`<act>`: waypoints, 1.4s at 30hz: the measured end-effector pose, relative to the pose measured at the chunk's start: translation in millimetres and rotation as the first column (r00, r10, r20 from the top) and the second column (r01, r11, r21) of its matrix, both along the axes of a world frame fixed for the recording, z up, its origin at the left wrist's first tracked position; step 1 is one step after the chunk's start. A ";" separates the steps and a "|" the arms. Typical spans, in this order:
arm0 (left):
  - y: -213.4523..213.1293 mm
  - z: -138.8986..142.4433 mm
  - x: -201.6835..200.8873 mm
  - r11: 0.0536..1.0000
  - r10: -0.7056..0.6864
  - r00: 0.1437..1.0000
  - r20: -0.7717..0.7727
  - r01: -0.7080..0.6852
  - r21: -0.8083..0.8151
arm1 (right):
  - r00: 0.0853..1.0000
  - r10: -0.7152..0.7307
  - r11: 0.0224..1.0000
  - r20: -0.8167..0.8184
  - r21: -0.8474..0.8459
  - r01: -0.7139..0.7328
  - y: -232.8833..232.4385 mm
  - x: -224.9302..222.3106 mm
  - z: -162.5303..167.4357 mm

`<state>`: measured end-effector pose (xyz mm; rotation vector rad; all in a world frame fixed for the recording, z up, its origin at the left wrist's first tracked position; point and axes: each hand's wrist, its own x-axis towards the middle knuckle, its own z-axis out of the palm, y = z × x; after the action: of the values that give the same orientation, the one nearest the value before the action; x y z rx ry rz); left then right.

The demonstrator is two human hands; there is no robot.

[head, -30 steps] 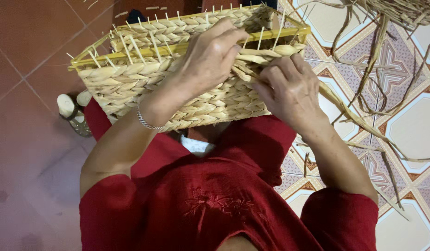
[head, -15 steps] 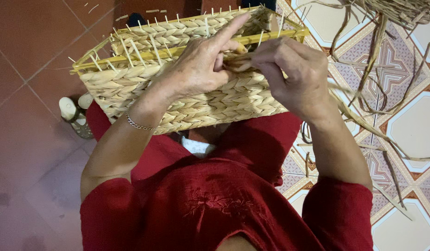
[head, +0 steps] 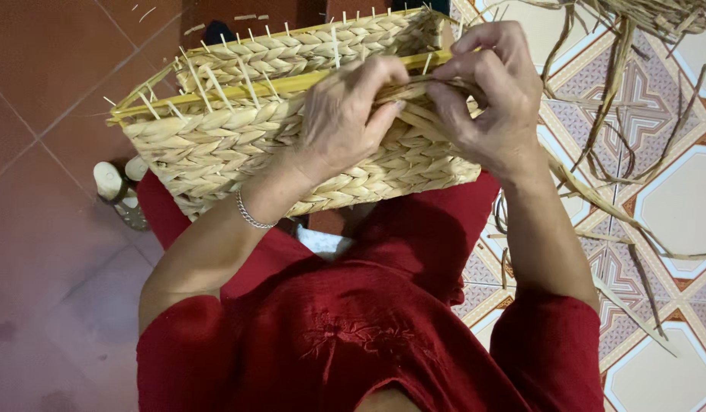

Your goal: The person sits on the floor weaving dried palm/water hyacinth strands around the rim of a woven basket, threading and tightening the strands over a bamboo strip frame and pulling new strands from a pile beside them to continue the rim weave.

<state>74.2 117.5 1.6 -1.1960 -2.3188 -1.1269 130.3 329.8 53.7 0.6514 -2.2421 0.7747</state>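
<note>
A rectangular woven straw basket (head: 238, 145) rests on my lap, its rim lined with a yellow frame and thin upright sticks. My left hand (head: 345, 118) lies over the near wall close to the rim, fingers pinching a straw strand (head: 414, 90). My right hand (head: 494, 95) grips the same strand at the rim, fingers curled around it. The two hands touch at the fingertips. A silver bracelet (head: 250, 217) circles my left wrist.
Loose dried straw strands (head: 620, 84) trail over the patterned tile floor on the right. A sandal (head: 116, 191) lies on the red tile floor left of my knee. My red clothing fills the lower part of the view.
Both hands have moved up from the basket's wall to its rim and closed together on the strand; the basket has tilted slightly.
</note>
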 end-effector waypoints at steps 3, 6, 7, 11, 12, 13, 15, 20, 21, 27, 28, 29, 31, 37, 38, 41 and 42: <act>-1.6 -4.7 5.4 1.000 0.012 0.961 -0.276 -0.011 0.004 | 0.986 0.116 0.990 0.118 -0.100 -0.104 6.4 -6.4 -13.6; -2.8 -6.4 6.5 0.999 0.026 0.924 -0.381 -0.038 -0.024 | 0.998 0.014 1.000 0.059 -0.011 -0.014 9.0 -7.7 -28.0; -3.2 -6.7 6.1 0.998 0.032 0.918 -0.394 -0.049 -0.033 | 0.999 -0.034 0.998 0.011 0.052 0.033 8.7 -9.4 -32.5; -6.3 -7.2 4.0 0.996 -0.056 0.904 -0.424 0.021 -0.087 | 0.984 -0.151 0.967 -0.092 0.192 0.166 6.9 -12.5 -43.4; -6.9 -7.0 3.1 0.997 -0.050 0.911 -0.410 0.022 -0.074 | 0.982 -0.165 0.962 -0.090 0.205 0.180 6.5 -10.9 -44.1; -7.1 -6.4 2.4 0.998 -0.044 0.917 -0.396 0.021 -0.062 | 0.984 -0.166 0.966 -0.064 0.189 0.175 6.4 -8.3 -43.9; -8.4 -3.9 1.0 0.998 -0.062 0.960 -0.272 0.058 -0.021 | 0.986 -0.165 0.974 -0.013 0.156 0.165 5.2 -0.8 -42.2; -1.2 5.3 -9.8 0.997 -0.065 0.998 -0.007 0.065 0.034 | 0.940 -0.131 0.986 0.315 -0.056 0.156 2.4 21.5 -37.0; 1.2 7.4 -12.4 0.999 -0.044 0.999 0.009 0.044 0.029 | 0.916 -0.110 0.980 0.387 -0.113 0.165 2.9 23.3 -36.5; 8.0 26.9 -28.5 0.985 0.035 0.991 0.127 -0.013 -0.174 | 0.974 -0.166 0.984 0.153 0.095 0.152 26.9 18.9 -25.3; 7.5 31.3 -30.7 0.975 0.059 0.987 0.153 -0.025 -0.219 | 0.980 -0.197 0.963 0.009 0.188 0.192 29.3 20.0 -23.1; 6.9 35.6 -32.0 0.969 0.048 0.992 0.114 -0.019 -0.247 | 0.968 -0.210 0.931 -0.137 0.273 0.241 31.6 21.6 -20.9; 4.9 44.7 -38.5 0.953 0.027 0.999 0.032 -0.016 -0.303 | 0.954 -0.192 0.914 -0.231 0.311 0.259 31.7 25.0 -18.9; 19.0 55.6 -61.3 0.903 0.059 0.950 0.308 0.081 -0.422 | 0.992 -0.036 0.983 0.120 0.185 0.013 10.3 32.0 -34.1; 20.2 54.1 -62.5 0.898 0.076 0.947 0.312 0.071 -0.434 | 0.984 -0.076 0.975 0.161 0.219 0.040 7.4 35.4 -36.3; 21.0 45.2 -60.1 0.888 0.074 0.978 0.196 0.025 -0.460 | 0.958 -0.124 0.978 0.258 0.196 0.073 7.4 46.2 -34.4; 20.4 40.7 -56.3 0.890 0.036 0.997 0.067 -0.002 -0.456 | 0.950 -0.127 0.982 0.285 0.168 0.081 9.6 48.3 -31.5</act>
<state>17.9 137.9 42.3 -1.2922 -2.7429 -0.6371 178.5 339.4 22.2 0.5096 -2.6070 0.6865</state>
